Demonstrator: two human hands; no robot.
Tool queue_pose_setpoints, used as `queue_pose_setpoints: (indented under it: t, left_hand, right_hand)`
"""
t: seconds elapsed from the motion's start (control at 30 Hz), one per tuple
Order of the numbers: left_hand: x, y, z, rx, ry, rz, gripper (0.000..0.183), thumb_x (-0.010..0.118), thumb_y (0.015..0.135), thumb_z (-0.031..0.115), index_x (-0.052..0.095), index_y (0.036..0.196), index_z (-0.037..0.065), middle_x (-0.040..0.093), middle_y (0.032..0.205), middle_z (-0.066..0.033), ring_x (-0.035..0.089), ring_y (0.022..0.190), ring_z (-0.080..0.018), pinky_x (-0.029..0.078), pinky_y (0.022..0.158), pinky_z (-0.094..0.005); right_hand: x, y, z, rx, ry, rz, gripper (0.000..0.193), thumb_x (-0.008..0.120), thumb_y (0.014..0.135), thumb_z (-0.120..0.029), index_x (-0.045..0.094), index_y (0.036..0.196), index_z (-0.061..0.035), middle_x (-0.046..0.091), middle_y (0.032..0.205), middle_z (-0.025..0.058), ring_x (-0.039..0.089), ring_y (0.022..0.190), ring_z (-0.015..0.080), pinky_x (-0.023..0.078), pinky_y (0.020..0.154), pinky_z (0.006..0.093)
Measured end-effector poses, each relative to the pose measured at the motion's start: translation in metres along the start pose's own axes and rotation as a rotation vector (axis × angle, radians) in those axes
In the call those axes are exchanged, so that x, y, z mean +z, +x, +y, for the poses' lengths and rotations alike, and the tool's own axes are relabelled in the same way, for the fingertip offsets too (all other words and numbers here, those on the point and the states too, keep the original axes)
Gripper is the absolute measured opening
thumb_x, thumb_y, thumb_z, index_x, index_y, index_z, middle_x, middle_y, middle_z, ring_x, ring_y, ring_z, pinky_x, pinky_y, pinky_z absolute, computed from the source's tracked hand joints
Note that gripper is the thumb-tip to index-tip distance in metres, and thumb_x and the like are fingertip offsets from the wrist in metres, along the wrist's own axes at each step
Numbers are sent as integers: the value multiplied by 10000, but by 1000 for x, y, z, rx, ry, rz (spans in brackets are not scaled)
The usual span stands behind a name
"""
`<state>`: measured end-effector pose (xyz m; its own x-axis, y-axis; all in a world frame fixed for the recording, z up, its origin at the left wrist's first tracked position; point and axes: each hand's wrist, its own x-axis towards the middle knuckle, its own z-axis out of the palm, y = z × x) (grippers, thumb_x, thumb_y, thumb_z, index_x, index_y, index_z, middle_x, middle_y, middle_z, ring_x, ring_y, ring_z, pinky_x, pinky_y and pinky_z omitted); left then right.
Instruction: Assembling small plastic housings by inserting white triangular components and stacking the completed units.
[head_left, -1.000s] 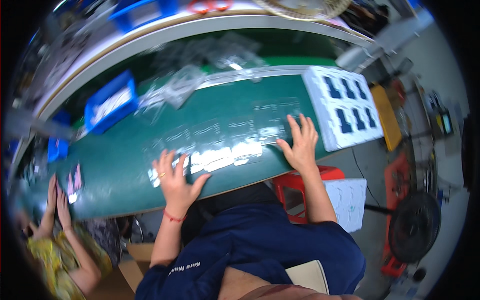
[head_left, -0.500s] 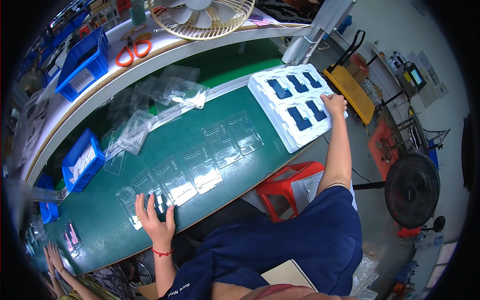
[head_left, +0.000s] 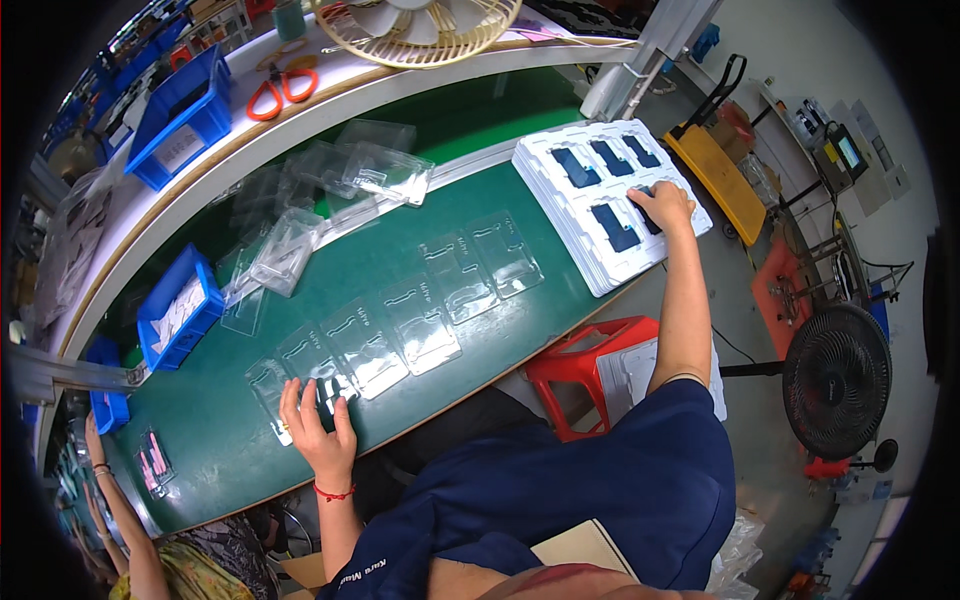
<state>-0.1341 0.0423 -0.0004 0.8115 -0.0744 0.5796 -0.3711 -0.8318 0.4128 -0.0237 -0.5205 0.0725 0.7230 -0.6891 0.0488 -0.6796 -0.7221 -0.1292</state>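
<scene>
My left hand rests with its fingers apart on the near-left end of a row of clear plastic films laid on the green table. At the right, my right hand is over the white moulded tray, on top of a stack of such trays. Its thumb and bent fingers close at the upper end of a dark flat rectangular part, mostly covered by the hand. Several more dark parts lie in the tray's pockets.
Loose clear plastic cases are heaped along the table's back. A blue bin with white slips stands at the left. Scissors and a fan sit on the shelf above. A red stool is below the table edge. A co-worker's arm shows at lower left.
My right hand has moved left from the tray's right edge onto a dark part in the near row. My left hand stays on the films. The co-worker's arm has reached farther up.
</scene>
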Motion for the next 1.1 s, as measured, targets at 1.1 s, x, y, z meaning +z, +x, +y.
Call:
queue_pose_setpoints:
  t: [1.1]
  left_hand:
    - [-1,-14,-3,-1,42,93,242,653,767,-18,618,1006,-32,555,1148,-183,534,1084,-361,402,929,-447]
  right_hand:
    - [2,-58,-46,-190,121,-117,690,724,678,-568,664,992,44,680,937,198,649,900,342,501,799,417]
